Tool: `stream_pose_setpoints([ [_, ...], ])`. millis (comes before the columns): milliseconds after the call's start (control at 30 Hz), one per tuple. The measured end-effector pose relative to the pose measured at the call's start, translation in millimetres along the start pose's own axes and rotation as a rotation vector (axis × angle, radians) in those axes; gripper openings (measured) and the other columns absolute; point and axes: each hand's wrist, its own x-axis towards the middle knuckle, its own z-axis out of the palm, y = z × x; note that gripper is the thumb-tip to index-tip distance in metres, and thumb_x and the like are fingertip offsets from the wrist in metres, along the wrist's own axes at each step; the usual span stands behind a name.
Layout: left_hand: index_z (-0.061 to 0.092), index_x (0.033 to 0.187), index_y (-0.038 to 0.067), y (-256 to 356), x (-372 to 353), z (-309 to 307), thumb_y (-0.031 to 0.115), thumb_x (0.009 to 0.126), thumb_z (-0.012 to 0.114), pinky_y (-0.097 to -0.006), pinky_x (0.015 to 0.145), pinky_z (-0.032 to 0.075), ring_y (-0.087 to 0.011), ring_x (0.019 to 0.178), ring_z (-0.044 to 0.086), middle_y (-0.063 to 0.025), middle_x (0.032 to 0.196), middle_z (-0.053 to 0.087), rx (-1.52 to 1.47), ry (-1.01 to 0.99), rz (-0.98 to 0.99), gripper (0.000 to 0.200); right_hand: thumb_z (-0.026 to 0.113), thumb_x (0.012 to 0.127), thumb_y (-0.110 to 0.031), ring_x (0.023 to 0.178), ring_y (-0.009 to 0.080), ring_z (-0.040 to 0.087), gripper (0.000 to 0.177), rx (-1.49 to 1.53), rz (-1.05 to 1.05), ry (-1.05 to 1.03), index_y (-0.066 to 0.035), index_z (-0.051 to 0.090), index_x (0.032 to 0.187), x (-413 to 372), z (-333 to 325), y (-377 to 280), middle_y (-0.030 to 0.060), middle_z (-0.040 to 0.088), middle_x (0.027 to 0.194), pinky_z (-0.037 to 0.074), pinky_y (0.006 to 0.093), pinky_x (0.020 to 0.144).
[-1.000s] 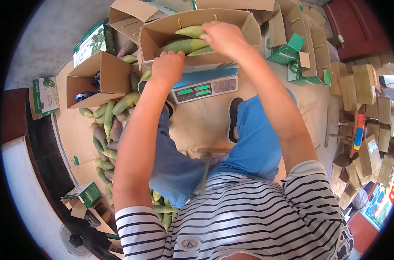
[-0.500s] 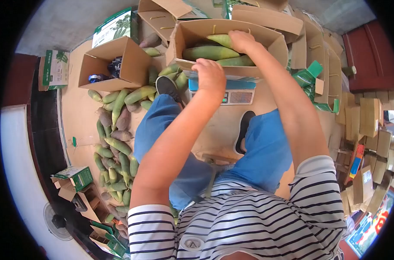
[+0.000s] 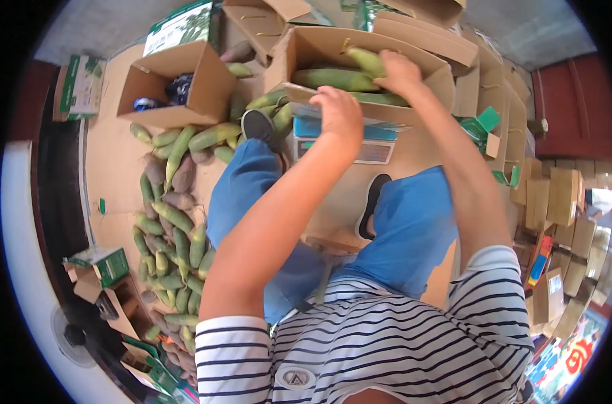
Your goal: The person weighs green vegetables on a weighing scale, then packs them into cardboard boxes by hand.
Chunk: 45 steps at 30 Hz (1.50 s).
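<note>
1. far out on the left, a green-printed box (image 3: 77, 84) lies flat on the floor (image 3: 114, 182), and just to its right an open box (image 3: 185, 87) holds some dark items too small to tell.
2. below that, a heap of vegetables (image 3: 175, 229), long and green with a few purplish ones among them, runs down the floor beside the person's blue-trousered leg.
3. next comes the left hand (image 3: 340, 114), its fingers curled together over the near wall of the carton (image 3: 306, 50), gripping the rim.
4. the carton stands open on top of a scale (image 3: 373, 145), whose display panel shows just below the hand; several long green pieces lie flat inside it.
5. right of that, the right hand (image 3: 400, 71) reaches into the carton, fingers closed around one end of a green vegetable (image 3: 366, 59), which points up and left and rests on the others.
6. further right, stacked boxes (image 3: 562, 195) of plain cardboard crowd the floor, with a dark red door (image 3: 575, 101) behind them.
</note>
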Motion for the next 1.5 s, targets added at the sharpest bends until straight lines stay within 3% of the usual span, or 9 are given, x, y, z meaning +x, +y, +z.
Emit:
stream_pose_setpoints([
  [133, 0.056, 0.114, 0.002, 7, 0, -4, 0.026, 0.084, 0.049, -0.0521, 0.076, 0.042, -0.0361, 0.105, 0.05, -0.0169, 0.11, 0.057, 0.015, -0.04, -0.012, 0.038, 0.072, 0.067, -0.046, 0.096, 0.0327, 0.059, 0.066, 0.241, 0.233, 0.113, -0.004, 0.052, 0.115, -20, -49, 20, 0.0184, 0.062, 0.104, 0.046, 0.0405, 0.083],
  [300, 0.052, 0.12, 0.0, 0, -2, -13, 0.026, 0.082, 0.053, -0.0571, 0.083, 0.039, -0.0428, 0.115, 0.043, -0.0228, 0.122, 0.05, -0.026, -0.198, 0.096, 0.046, 0.074, 0.072, -0.037, 0.089, 0.0167, 0.06, 0.053, 0.864, -0.097, 0.481, 0.003, 0.058, 0.103, -31, -120, -24, 0.0119, 0.064, 0.095, 0.046, 0.0291, 0.081],
  [467, 0.053, 0.121, -0.001, -1, -2, -23, 0.026, 0.081, 0.054, -0.0579, 0.084, 0.038, -0.0444, 0.114, 0.044, -0.0239, 0.124, 0.048, -0.064, -0.232, 0.139, 0.048, 0.059, 0.086, -0.021, 0.093, 0.0205, 0.06, 0.031, 1.739, -0.283, -0.004, 0.002, 0.057, 0.107, -26, -145, -125, 0.0098, 0.063, 0.099, 0.048, 0.0313, 0.081],
  [533, 0.054, 0.12, 0.002, 9, 0, -12, 0.025, 0.081, 0.054, -0.0566, 0.083, 0.039, -0.0426, 0.113, 0.045, -0.0212, 0.126, 0.049, -0.021, -0.138, 0.028, 0.046, 0.059, 0.085, -0.038, 0.101, 0.0289, 0.056, 0.055, 1.531, -0.219, -0.328, 0.007, 0.051, 0.115, -51, -165, -178, 0.0175, 0.058, 0.108, 0.047, 0.0375, 0.085],
  [733, 0.061, 0.107, 0.01, -23, 2, -21, 0.019, 0.078, 0.06, -0.045, 0.078, 0.044, -0.0265, 0.102, 0.056, -0.0096, 0.109, 0.06, -0.198, -0.142, 0.159, 0.031, 0.056, 0.081, -0.026, 0.102, 0.0346, 0.054, 0.043, 0.446, -0.581, 0.363, 0.0, 0.051, 0.115, -38, -136, -129, 0.0228, 0.056, 0.109, 0.044, 0.0399, 0.084],
  [833, 0.061, 0.103, 0.007, -28, 5, -14, 0.015, 0.077, 0.06, -0.0401, 0.076, 0.045, -0.0238, 0.098, 0.058, -0.0089, 0.101, 0.061, -0.251, -0.033, 0.161, 0.027, 0.054, 0.084, -0.026, 0.099, 0.0366, 0.054, 0.035, 0.263, -0.345, 0.222, -0.003, 0.055, 0.11, -48, -130, -65, 0.021, 0.057, 0.104, 0.043, 0.0402, 0.085],
  [1000, 0.061, 0.099, 0.008, -24, 7, -12, 0.012, 0.076, 0.059, -0.0394, 0.074, 0.045, -0.024, 0.092, 0.059, -0.0076, 0.095, 0.062, -0.256, 0.059, 0.201, 0.023, 0.056, 0.088, -0.022, 0.093, 0.0216, 0.061, 0.028, 0.363, -0.156, 0.177, -0.002, 0.058, 0.107, -47, -77, 49, 0.0121, 0.064, 0.1, 0.048, 0.0321, 0.081],
  [1333, 0.058, 0.09, 0.005, -36, 29, -10, 0.018, 0.079, 0.059, -0.0427, 0.074, 0.049, -0.031, 0.091, 0.059, -0.0137, 0.093, 0.061, -0.367, -0.044, 0.279, 0.017, 0.057, 0.08, -0.032, 0.103, 0.0334, 0.055, 0.039, 0.073, 0.076, 0.395, -0.009, 0.057, 0.112, -70, -6, 99, 0.0154, 0.057, 0.113, 0.046, 0.0449, 0.085],
  [1500, 0.051, 0.102, 0.003, -92, 38, 13, 0.024, 0.079, 0.063, -0.0439, 0.079, 0.046, -0.0355, 0.096, 0.054, -0.0187, 0.1, 0.056, -0.317, 0.298, 0.067, 0.033, 0.061, 0.077, -0.025, 0.099, 0.0329, 0.055, 0.048, 0.216, 0.481, 0.31, -0.002, 0.044, 0.116, -100, -6, 85, 0.018, 0.055, 0.109, 0.047, 0.0422, 0.081],
])
